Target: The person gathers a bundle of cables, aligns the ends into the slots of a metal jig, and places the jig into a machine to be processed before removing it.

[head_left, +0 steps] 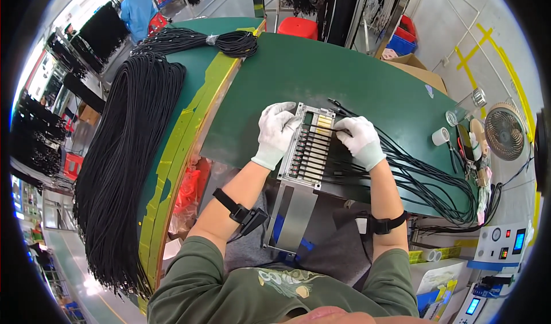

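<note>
A long metal fixture (299, 180) lies before me, with a row of narrow slots along it. Dark connector ends (298, 157) and pale strips fill most of the slots; near the far end some strips look yellowish. My left hand (276, 130), in a white glove, has its fingers bent against the fixture's far left edge. On the opposite side my right hand (360, 140), also gloved, is closed with its fingertips at the slots' right ends; whatever they pinch is hidden. Black cables (402, 166) run from the fixture's right side, under my right hand, across the green table (287, 66).
A thick bundle of black cables (129, 152) hangs over the table's left part, beyond a yellow-taped divider (195, 117). A tied cable bundle (229, 42) lies at the far left. Pliers (453, 156), a white roll (440, 136) and a small fan (505, 130) stand at the right.
</note>
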Demonstrator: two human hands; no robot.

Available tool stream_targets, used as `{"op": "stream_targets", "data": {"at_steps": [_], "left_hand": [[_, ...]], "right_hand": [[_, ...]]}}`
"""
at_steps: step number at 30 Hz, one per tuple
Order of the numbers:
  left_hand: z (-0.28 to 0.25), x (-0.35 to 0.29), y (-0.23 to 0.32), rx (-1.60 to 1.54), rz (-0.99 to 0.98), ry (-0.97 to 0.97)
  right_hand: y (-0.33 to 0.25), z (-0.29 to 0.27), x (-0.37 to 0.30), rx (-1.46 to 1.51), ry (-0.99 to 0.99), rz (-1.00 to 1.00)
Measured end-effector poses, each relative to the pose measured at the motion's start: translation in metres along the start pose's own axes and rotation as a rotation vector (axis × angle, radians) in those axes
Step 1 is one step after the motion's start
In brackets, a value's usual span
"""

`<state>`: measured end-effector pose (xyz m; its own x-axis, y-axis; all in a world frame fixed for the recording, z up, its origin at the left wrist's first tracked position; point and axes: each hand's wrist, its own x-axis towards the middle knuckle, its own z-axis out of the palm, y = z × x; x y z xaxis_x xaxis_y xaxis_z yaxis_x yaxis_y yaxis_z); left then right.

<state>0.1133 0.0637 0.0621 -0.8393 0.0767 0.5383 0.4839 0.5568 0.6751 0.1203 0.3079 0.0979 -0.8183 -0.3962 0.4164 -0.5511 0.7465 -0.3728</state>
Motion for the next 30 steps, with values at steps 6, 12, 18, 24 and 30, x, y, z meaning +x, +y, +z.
{"op": "stream_targets", "data": {"at_steps": [6,12,18,24,30], "left_hand": [[0.005,0.002,-0.004,0.064,0.027,0.097],[0.011,-0.001,-0.016,0.095,0.004,0.049],[0.003,-0.005,-0.021,0.199,-0.038,-0.060],[0.017,0.003,-0.003,0.175,0.160,-0.143],[0.005,0.006,-0.011,0.342,0.300,-0.381]], "right_hand": [[0.000,0.001,0.000,0.182,-0.068,0.158],[0.007,0.002,0.001,-0.084,-0.022,0.075],[0.003,0.007,0.005,-0.202,0.024,0.007],[-0.007,-0.009,-0.001,-0.346,0.006,0.042],[0.003,0.057,0.012,-0.244,0.259,0.018]]}}
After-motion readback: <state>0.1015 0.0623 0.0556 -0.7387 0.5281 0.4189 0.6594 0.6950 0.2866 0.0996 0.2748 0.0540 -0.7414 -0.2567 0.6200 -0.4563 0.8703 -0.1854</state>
